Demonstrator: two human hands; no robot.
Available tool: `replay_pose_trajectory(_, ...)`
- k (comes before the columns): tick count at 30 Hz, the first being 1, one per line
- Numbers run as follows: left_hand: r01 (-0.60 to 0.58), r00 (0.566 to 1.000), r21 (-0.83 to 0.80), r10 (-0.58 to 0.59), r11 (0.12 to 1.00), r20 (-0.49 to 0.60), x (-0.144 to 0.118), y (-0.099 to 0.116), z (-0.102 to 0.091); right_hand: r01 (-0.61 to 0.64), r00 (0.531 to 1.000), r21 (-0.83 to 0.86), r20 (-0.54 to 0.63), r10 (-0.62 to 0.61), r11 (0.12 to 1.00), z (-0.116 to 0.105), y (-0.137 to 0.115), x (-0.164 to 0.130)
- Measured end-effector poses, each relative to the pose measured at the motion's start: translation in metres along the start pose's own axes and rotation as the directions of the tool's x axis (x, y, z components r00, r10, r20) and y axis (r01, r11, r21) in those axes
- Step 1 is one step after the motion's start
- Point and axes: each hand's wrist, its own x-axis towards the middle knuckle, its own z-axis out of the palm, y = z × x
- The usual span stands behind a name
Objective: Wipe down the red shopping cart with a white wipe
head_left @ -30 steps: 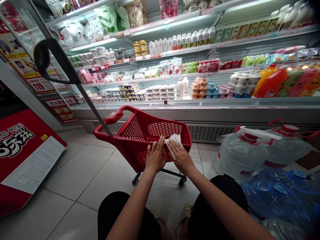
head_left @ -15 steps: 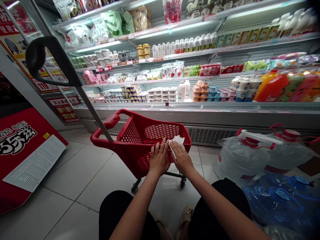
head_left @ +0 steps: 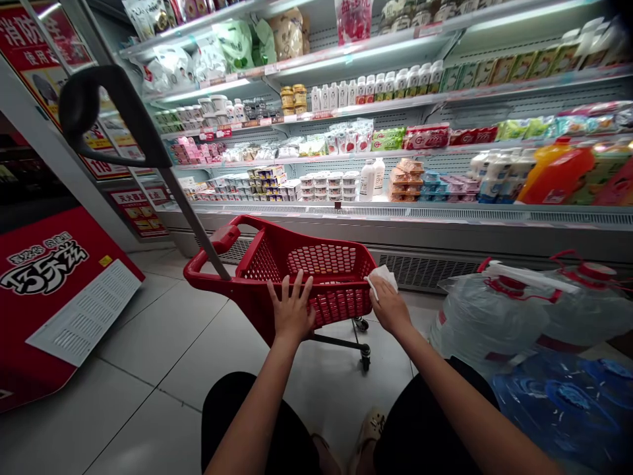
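head view: the person crouched low on the tiled floor [head_left: 163, 343], knees apart, which put the red cart [head_left: 297, 277] at arm's reach and chest height. the left hand [head_left: 291, 310] lay spread on the cart's near wall, fingers hooked over the rim, grasping it; that grip seemed meant to steady a cart that stood on small wheels [head_left: 364, 359] and could roll under pressure. the right hand [head_left: 388, 307] was closed around a white wipe [head_left: 382, 276], pressing it to the cart's right front corner at the rim, palm down so the cloth sat flat against the plastic. the two hands were well apart along the same wall, one bracing, one rubbing. the cart's long handle [head_left: 109, 112] rose up and to the left, tilted away from the person, leaving the basket open. the cart was empty inside as far as could be seen. big water jugs [head_left: 494, 310] sat on the floor to the right, near the right arm but not touching it. behind stood a lit chiller [head_left: 395, 218] with rows of dairy goods, and a red sign [head_left: 54, 290] leaned at left.
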Motion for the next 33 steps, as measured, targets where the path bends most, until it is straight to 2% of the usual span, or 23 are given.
replay_pose_trajectory(2, 0.004, 1.0, 0.001, -0.004, 1.0, 0.009, 0.002, 0.006, 0.0, 0.048, 0.999, 0.018, -0.007, -0.048, 0.999, 0.004, -0.026, 0.001)
replay_pose_trajectory(4, 0.001, 1.0, 0.0, -0.001, 1.0, 0.016, 0.003, 0.009, 0.001, 0.17, 0.985, 0.047, -0.006, -0.17, 0.984, 0.01, -0.063, 0.001)
replay_pose_trajectory(7, 0.0, 1.0, 0.01, 0.0, 1.0, 0.022, 0.004, 0.009, 0.003, 0.361, 0.932, 0.093, -0.013, -0.362, 0.928, 0.019, -0.119, -0.002)
replay_pose_trajectory(9, -0.001, 1.0, 0.022, 0.001, 1.0, 0.022, 0.003, 0.006, 0.003, 0.427, 0.904, 0.111, -0.023, -0.427, 0.898, 0.022, -0.14, -0.005)
replay_pose_trajectory(11, -0.006, 1.0, 0.025, 0.006, 1.0, 0.018, 0.002, 0.003, 0.003, 0.453, 0.891, 0.105, -0.023, -0.453, 0.885, 0.021, -0.139, -0.007)
replay_pose_trajectory(14, -0.019, 1.0, 0.016, 0.019, 1.0, 0.01, 0.0, -0.001, 0.003, 0.421, 0.907, 0.056, -0.011, -0.421, 0.905, 0.014, -0.101, -0.01)
replay_pose_trajectory(18, -0.017, 1.0, 0.0, 0.017, 1.0, 0.015, 0.001, 0.001, 0.005, 0.241, 0.97, 0.011, 0.003, -0.241, 0.97, -0.001, -0.034, -0.012)
replay_pose_trajectory(21, -0.016, 1.0, -0.012, 0.017, 1.0, 0.018, 0.004, 0.006, 0.007, 0.106, 0.994, 0.021, -0.001, -0.106, 0.994, -0.006, -0.01, -0.008)
replay_pose_trajectory(24, -0.02, 1.0, -0.016, 0.02, 1.0, 0.014, 0.007, 0.013, 0.008, 0.08, 0.997, 0.049, -0.012, -0.08, 0.996, -0.001, -0.028, 0.0)
replay_pose_trajectory(26, -0.019, 1.0, -0.018, 0.02, 1.0, 0.011, 0.009, 0.016, 0.009, 0.175, 0.984, 0.075, -0.014, -0.175, 0.982, 0.006, -0.06, 0.004)
replay_pose_trajectory(28, -0.023, 1.0, -0.02, 0.023, 1.0, 0.011, 0.01, 0.017, 0.01, 0.306, 0.952, 0.106, -0.013, -0.306, 0.946, 0.012, -0.095, 0.006)
replay_pose_trajectory(30, -0.026, 1.0, -0.022, 0.026, 0.999, 0.016, 0.01, 0.017, 0.01, 0.376, 0.926, 0.131, -0.022, -0.376, 0.917, 0.016, -0.119, 0.006)
replay_pose_trajectory(31, -0.029, 0.999, -0.024, 0.03, 0.999, 0.02, 0.009, 0.016, 0.01, 0.391, 0.92, 0.136, -0.027, -0.391, 0.91, 0.017, -0.124, 0.006)
replay_pose_trajectory(33, -0.041, 0.999, -0.027, 0.042, 0.999, 0.028, 0.008, 0.013, 0.009, 0.402, 0.915, 0.122, -0.034, -0.401, 0.907, 0.015, -0.119, 0.005)
